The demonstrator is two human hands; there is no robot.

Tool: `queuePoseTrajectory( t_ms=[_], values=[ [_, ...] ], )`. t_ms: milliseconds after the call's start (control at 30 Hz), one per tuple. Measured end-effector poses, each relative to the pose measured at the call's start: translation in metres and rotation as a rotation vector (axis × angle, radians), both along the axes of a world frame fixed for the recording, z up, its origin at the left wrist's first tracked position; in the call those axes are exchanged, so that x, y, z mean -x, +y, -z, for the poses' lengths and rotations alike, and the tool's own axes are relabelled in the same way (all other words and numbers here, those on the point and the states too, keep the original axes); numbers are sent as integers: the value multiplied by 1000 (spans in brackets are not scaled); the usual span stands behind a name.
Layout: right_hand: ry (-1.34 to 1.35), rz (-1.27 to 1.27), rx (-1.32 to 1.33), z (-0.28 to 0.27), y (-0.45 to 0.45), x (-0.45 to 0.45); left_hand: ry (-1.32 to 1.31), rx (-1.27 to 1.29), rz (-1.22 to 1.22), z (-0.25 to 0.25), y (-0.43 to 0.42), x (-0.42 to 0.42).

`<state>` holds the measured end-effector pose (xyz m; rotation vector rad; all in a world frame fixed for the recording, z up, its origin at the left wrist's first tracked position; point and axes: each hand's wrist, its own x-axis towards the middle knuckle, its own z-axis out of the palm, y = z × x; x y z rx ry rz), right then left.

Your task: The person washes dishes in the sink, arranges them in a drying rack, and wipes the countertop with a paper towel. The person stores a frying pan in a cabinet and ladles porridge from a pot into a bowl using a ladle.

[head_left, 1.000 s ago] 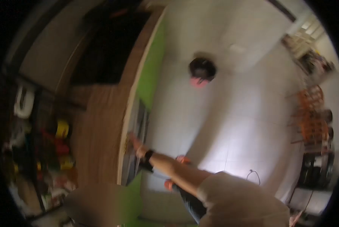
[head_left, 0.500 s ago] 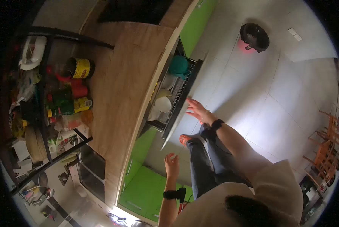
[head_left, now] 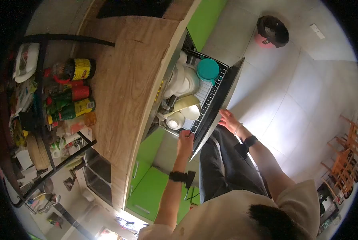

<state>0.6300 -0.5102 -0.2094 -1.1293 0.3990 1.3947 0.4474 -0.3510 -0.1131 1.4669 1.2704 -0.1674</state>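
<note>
Touching both hands (head_left: 228,121), drawer (head_left: 211,114) (open)

Left grip (head_left: 185,141) had its fingertips hidden at the drawer (head_left: 225,90); exact hold unclear. Right grip (head_left: 228,121) fingertips partly hidden, contact with drawer front couldn't be told. Tabletop (head_left: 127,80) edge covered the drawer's back. Black panel (head_left: 133,9) was cut off by top edge. Bottle labels (head_left: 81,69) were too small to read; chairs (head_left: 343,148) unclear.

The countertop (head_left: 127,72) looks like matt grained wood, the bowls (head_left: 174,121) smooth and glossy, the rack (head_left: 205,89) metal wire.
</note>
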Motion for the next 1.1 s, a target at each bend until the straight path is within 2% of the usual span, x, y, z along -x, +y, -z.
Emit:
queuePoseTrajectory(
  t_ms=[33, 100, 133, 167, 233, 267, 333, 367, 400, 433, 467, 500, 600, 700, 733, 767, 833, 900, 1000, 1100],
  values=[
    [-47, 7, 55, -6, 3, 1, -18, 195, -145, 11, 8, -12],
    [-151, -355, 259, -59, 16, -18, -117, 500, -493, 29, 31, -38],
    [-203, -539, 361, -79, 20, -28, -288, 667, -643, 34, 42, -48],
    [-253, -722, 298, -84, 19, -33, -463, 829, -792, 42, 54, -56],
    [-354, -1087, 158, -88, 17, -43, -614, 787, -829, 75, 77, -73],
    [-288, -962, 52, -93, 26, -47, -664, 740, -809, 94, 88, -80],
    [-164, -701, -155, -99, 67, -53, -686, 816, -1027, 101, 110, -100],
    [-165, -479, -135, -93, 93, -48, -696, 854, -1138, 104, 119, -106],
    [-165, -260, -113, -77, 113, -46, -745, 875, -1146, 109, 125, -110],
    [-595, -447, -256, 1, 124, -41, -793, 897, -1158, 114, 130, -113],
    [-754, -502, -273, 37, 132, -43, -841, 917, -1168, 118, 134, -114],
    [-917, -547, -281, 73, 139, -44, -774, 946, -1214, 119, 139, -114],
    [-569, -282, 56, 60, 175, -49, -765, 837, -1193, 140, 150, -105],
    [-206, -22, 378, 49, 202, -57, -850, 989, -1244, 131, 158, -96],
    [-416, -147, 258, 78, 200, -53, -891, 978, -1208, 131, 157, -91],
    [-625, -271, 132, 131, 194, -43, -934, 967, -1171, 132, 155, -87],
    [-557, -196, -31, 141, 198, -41, -991, 940, -1102, 139, 158, -84],
    [0, 191, -87, 70, 215, -52, -1017, 904, -1044, 147, 160, -82],
    [202, 376, -295, 44, 216, -48, -1063, 782, -1050, 143, 155, -90],
    [160, 411, -451, 44, 202, -39, -1062, 835, -1168, 126, 155, -99]
  ],
)
